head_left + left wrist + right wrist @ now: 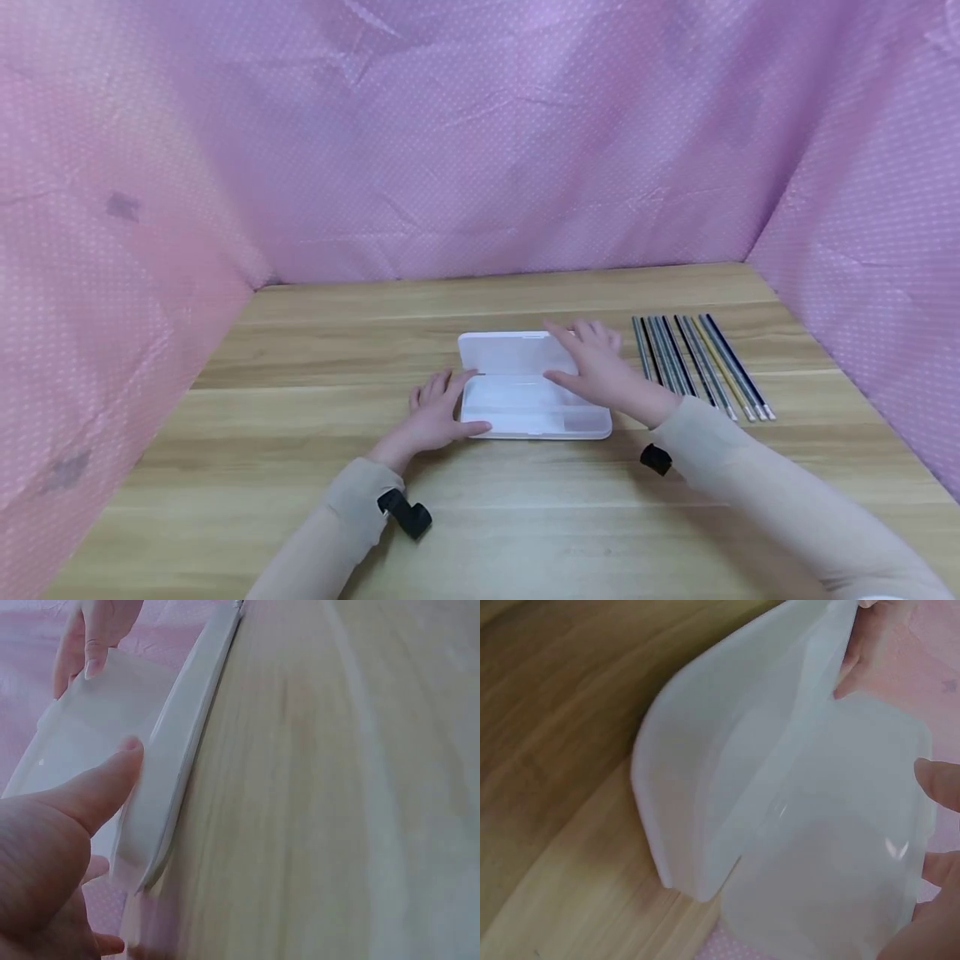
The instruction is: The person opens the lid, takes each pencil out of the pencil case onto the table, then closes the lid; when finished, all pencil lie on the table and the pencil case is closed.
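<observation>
A white translucent plastic pencil case (pixel 517 421) lies on the table with its hinged lid (pixel 498 352) raised at the back. Low dividers show inside its base. My left hand (pixel 433 421) holds the base at its left end, the thumb on the front rim and the index finger toward the hinge side. My right hand (pixel 600 367) grips the lid near its right end. From the left wrist, the right thumb (pixel 96 656) appears on the lid's inner face, with other fingers by the edge; the right wrist view partly cuts this hand off.
Several pencils (pixel 686 358), mostly dark and grey-green with a yellow one among them, lie side by side to the right of the case on the wooden table (pixel 300 433). Pink dotted sheeting (pixel 480 167) hangs behind and along both sides.
</observation>
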A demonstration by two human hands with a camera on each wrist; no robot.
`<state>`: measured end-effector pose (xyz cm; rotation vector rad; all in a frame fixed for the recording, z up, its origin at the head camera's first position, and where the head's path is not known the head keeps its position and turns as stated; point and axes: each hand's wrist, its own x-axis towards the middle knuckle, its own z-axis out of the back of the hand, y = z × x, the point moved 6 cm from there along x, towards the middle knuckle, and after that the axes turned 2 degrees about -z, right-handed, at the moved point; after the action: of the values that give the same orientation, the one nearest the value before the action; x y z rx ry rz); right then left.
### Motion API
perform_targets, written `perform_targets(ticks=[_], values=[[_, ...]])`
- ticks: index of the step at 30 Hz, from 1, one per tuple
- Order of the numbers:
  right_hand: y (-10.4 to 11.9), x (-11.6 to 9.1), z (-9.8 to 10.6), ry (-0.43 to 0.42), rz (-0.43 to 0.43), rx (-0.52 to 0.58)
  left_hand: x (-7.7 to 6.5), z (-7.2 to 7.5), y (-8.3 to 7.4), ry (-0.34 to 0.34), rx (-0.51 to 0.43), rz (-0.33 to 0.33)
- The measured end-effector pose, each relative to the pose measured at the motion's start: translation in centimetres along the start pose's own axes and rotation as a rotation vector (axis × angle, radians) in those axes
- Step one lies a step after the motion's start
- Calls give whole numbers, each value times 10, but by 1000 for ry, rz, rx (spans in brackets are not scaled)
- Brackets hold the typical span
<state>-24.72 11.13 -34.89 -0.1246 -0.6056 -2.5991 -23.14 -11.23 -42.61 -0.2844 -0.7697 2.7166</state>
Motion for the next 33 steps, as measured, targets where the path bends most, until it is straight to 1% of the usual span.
perform_targets(ticks=[3,5,7,11,12,15,17,19,20,21,23,27,30,32,33], values=[[2,-7,1,-2,18,-9,-3,1,-5,-35,2,-8],[4,-10,2,-2,32,-29,-3,7,-9,-61,6,-41],[6,-14,1,2,45,-48,-4,14,-13,-83,-3,-88],[11,-26,-1,2,80,-90,-11,30,-15,-135,-77,-204],[13,-30,-2,6,90,-94,-14,35,-14,-145,-97,-220],[18,-45,-4,28,146,-112,-22,48,-13,-179,-128,-221],[19,-53,-5,63,172,-114,-25,57,-14,-198,-140,-198],[18,-59,-7,93,189,-113,-25,61,-19,-204,-123,-181],[17,-61,-8,107,190,-111,-25,62,-22,-197,-107,-188],[15,-62,-9,122,182,-102,-24,61,-26,-181,-81,-201],[13,-63,-11,145,180,-90,-23,54,-34,-114,-18,-219],[10,-66,-16,198,215,-83,-23,31,-48,96,134,-272],[8,-68,-20,258,216,-74,-27,15,-56,238,185,-299],[7,-70,-22,299,204,-62,-28,8,-60,299,192,-313],[7,-71,-23,317,199,-60,-29,6,-62,315,191,-316]])
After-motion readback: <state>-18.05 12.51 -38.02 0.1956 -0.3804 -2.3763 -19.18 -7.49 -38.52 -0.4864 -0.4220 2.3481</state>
